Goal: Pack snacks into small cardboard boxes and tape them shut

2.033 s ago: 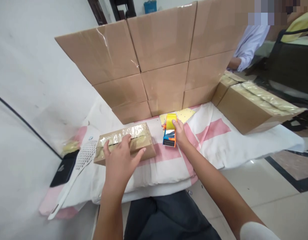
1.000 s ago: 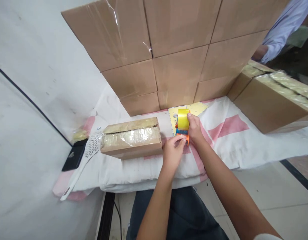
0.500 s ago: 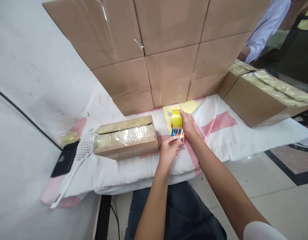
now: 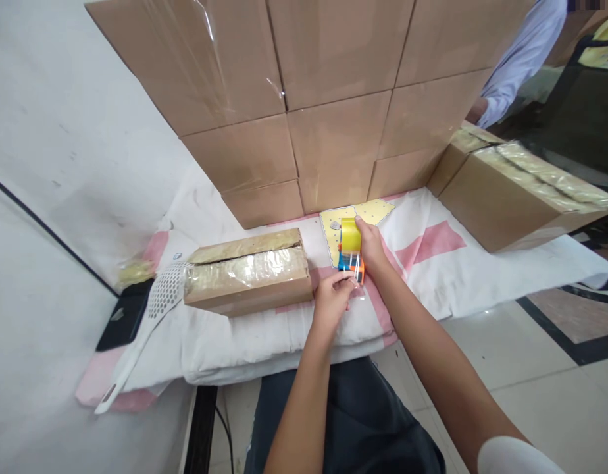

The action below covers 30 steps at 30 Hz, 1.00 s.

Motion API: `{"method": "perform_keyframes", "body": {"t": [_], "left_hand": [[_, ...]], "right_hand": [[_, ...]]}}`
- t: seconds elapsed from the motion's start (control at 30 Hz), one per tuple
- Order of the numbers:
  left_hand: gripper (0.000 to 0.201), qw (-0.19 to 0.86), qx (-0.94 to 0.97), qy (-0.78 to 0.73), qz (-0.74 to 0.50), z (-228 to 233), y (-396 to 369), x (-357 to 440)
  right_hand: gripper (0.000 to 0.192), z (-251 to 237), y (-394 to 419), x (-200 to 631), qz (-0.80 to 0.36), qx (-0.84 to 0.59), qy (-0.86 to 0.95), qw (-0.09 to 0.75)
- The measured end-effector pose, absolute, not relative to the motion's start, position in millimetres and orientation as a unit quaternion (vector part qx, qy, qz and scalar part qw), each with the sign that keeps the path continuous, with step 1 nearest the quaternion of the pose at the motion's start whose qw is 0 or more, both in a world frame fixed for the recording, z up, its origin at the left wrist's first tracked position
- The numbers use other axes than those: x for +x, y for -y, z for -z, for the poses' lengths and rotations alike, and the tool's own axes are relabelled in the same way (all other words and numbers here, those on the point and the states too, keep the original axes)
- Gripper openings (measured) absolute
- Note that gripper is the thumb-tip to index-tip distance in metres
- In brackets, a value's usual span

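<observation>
My right hand (image 4: 372,245) grips a tape dispenser (image 4: 351,236) from its right side; it has a yellow roll and a blue and orange body. At the dispenser's near end, my left hand (image 4: 330,299) has thumb and fingers pinched together on the loose end of the clear tape (image 4: 358,280). Just left of my left hand, a cardboard box (image 4: 254,293) lies on the cloth, with shiny tape over its top. The fingertips of my right hand are partly hidden behind the dispenser.
Stacked cardboard boxes (image 4: 341,131) stand behind my hands. More taped boxes (image 4: 511,197) are at right, near another person's sleeve (image 4: 524,62). A white fly swatter (image 4: 168,289) and a black flat object (image 4: 126,316) lie left on the cloth (image 4: 225,355).
Both hands stay almost in place, still on the dispenser and tape. The left fingers shift very slightly. The view moves a little; the boxes stay put.
</observation>
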<state>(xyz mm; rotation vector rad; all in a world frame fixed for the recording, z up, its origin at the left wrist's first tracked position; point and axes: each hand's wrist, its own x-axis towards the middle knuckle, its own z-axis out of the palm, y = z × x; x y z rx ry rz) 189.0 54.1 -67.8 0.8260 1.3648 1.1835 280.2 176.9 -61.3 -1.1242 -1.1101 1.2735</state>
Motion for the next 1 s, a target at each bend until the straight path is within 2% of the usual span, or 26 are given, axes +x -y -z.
{"method": "perform_keyframes", "body": {"t": [0.37,1.0], "left_hand": [[0.028,0.552,0.351,-0.579,-0.487,72.6,-51.7,186.8],[0.032,0.553,0.343,-0.58,-0.49,68.9,-42.3,186.9]], "right_hand": [[0.038,55.5,-172.9,279.0,-0.559,-0.446,0.462,0.525],[0.034,54.1,-170.7,279.2,-0.568,-0.438,0.457,0.526]]}}
